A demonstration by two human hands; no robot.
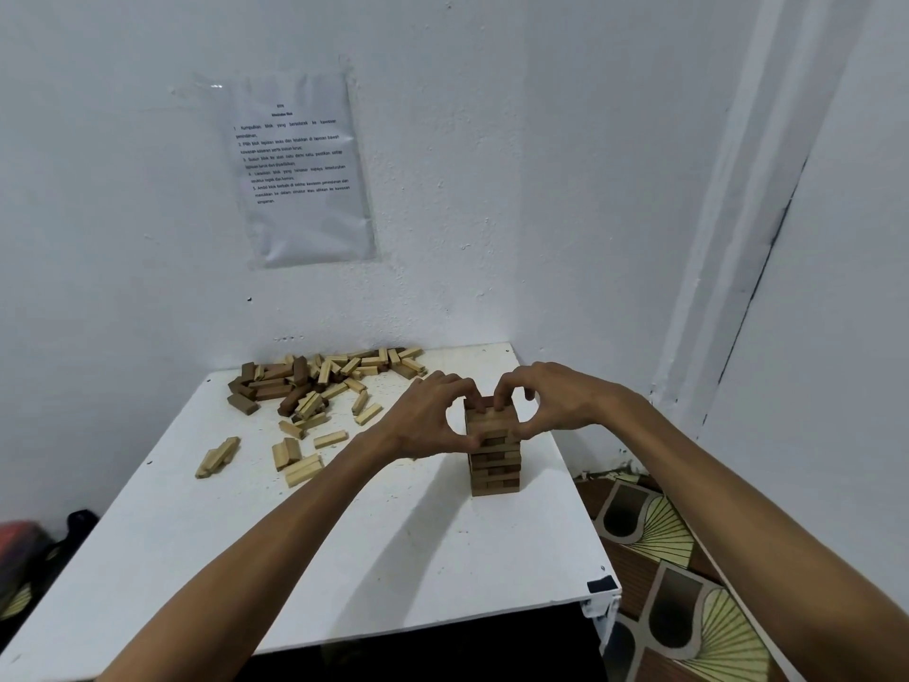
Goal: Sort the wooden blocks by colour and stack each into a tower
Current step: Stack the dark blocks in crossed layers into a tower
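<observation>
dark bag [34, 543]: lying on the floor at far left, just beside the tabletop edge; blurred, cannot tell more.
tabletop [221, 558]: white, sitting in a corner against the wall [98, 238], carrying all the blocks.
printed sheet [305, 169]: hanging on the wall above the tabletop in a clear sleeve; text too small to read.
mixed pile [305, 381]: brown and pale blocks lying jumbled at the back left of the tabletop, close to the wall.
pale blocks [300, 465]: a few loose ones lying flat in front of the pile, nearer the person, well apart from the tower.
left hand [423, 420]: reaching in from lower left, fingers curling over the tower's top, thumb pressing its near left side; gripping the upper layers.
brown tower [494, 465]: standing upright right of centre on the tabletop, near the right edge, brown blocks in crossed layers; its top sitting between both hands.
right hand [556, 401]: reaching in from lower right, fingers curling onto the tower's top, thumb pressing its right side; gripping the upper layers, fingertips near the left hand's.
patterned floor [664, 548]: showing right of the tabletop, brown with pale fan shapes.
</observation>
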